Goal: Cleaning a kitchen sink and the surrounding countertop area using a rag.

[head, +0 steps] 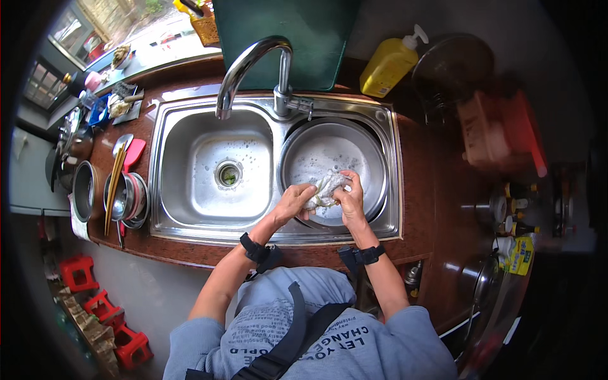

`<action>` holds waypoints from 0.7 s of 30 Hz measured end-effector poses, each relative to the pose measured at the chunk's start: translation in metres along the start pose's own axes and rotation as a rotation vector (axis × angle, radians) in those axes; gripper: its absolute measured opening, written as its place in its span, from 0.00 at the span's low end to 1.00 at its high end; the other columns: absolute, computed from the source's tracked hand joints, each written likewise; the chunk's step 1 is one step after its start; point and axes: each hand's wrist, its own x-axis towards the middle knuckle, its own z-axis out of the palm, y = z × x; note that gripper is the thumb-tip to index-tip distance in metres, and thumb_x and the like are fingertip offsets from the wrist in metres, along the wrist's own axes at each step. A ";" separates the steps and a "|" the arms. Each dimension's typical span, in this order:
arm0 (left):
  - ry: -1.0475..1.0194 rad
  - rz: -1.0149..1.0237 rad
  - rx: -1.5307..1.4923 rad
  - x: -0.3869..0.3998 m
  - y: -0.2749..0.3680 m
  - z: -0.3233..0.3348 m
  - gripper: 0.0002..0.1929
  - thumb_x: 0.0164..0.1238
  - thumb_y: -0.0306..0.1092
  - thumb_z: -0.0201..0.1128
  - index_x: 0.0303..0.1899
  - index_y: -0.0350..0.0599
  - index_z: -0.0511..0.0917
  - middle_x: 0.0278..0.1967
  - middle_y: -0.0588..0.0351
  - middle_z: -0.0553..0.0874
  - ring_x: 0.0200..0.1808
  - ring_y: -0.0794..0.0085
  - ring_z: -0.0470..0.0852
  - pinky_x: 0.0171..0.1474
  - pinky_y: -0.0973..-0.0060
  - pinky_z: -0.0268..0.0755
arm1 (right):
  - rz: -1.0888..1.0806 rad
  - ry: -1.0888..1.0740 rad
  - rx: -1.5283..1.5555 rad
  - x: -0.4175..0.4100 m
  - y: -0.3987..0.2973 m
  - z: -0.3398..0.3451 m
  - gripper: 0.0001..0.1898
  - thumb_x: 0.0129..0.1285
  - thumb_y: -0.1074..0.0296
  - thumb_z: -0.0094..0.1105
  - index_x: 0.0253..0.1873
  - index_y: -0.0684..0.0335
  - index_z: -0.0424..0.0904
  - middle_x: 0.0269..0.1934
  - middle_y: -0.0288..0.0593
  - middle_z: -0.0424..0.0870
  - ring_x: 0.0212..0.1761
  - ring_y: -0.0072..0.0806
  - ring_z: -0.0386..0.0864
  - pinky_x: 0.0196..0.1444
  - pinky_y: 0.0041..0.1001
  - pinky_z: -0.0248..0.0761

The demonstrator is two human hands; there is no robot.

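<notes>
A wet, soapy whitish cloth (326, 191) is bunched up between my two hands. My left hand (297, 200) grips its left end, and my right hand (350, 195) has its right end between thumb and fingers. Both hands are over the near part of a round metal basin (316, 142), which sits in the right bowl of a stainless steel double sink (394, 190). Sudsy water with bubbles lies inside the basin. The left sink bowl (183, 175) is wet, with green scraps in its drain (229, 174). A curved chrome faucet (256, 47) points over that bowl, with no water visibly running.
Stacked bowls (137, 199) with chopsticks (114, 185) and a pink spatula (135, 151) stand left of the sink, beside a metal pot (84, 190). Behind it are a green board (285, 28) and a yellow pump bottle (388, 66). Plastic baskets (484, 128) and sauce bottles (520, 228) are at right.
</notes>
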 end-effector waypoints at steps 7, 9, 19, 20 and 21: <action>0.652 0.776 0.936 0.017 -0.009 0.003 0.20 0.71 0.42 0.48 0.26 0.34 0.73 0.16 0.58 0.72 0.19 0.71 0.79 0.21 0.75 0.73 | -0.043 0.007 -0.092 -0.003 0.002 -0.014 0.25 0.43 0.81 0.51 0.52 0.62 0.67 0.41 0.40 0.68 0.27 0.17 0.68 0.20 0.14 0.59; 0.484 0.115 -0.130 0.017 -0.003 -0.014 0.19 0.72 0.43 0.47 0.26 0.38 0.71 0.18 0.59 0.72 0.27 0.72 0.81 0.28 0.75 0.76 | -0.160 0.019 -0.172 -0.003 -0.002 -0.020 0.25 0.43 0.81 0.51 0.52 0.62 0.67 0.42 0.40 0.67 0.27 0.16 0.68 0.20 0.13 0.59; 0.241 0.289 0.397 0.001 0.009 0.004 0.17 0.59 0.40 0.60 0.40 0.31 0.79 0.25 0.45 0.82 0.27 0.73 0.79 0.34 0.73 0.71 | 0.113 -0.135 0.094 -0.020 -0.031 -0.005 0.27 0.47 0.79 0.59 0.56 0.62 0.64 0.45 0.36 0.68 0.35 0.18 0.72 0.26 0.16 0.61; 0.233 0.296 0.405 0.001 0.008 0.003 0.17 0.60 0.39 0.60 0.40 0.30 0.79 0.25 0.45 0.82 0.27 0.73 0.79 0.34 0.73 0.71 | 0.159 -0.140 0.126 -0.020 -0.035 -0.004 0.27 0.47 0.76 0.61 0.55 0.62 0.65 0.43 0.36 0.68 0.35 0.18 0.72 0.27 0.16 0.61; 0.229 0.302 0.414 -0.003 0.005 0.003 0.18 0.60 0.39 0.60 0.40 0.29 0.79 0.25 0.45 0.82 0.27 0.74 0.79 0.34 0.72 0.71 | 0.146 -0.136 0.130 -0.021 -0.032 -0.006 0.27 0.47 0.76 0.61 0.55 0.62 0.65 0.43 0.36 0.68 0.35 0.18 0.72 0.27 0.16 0.61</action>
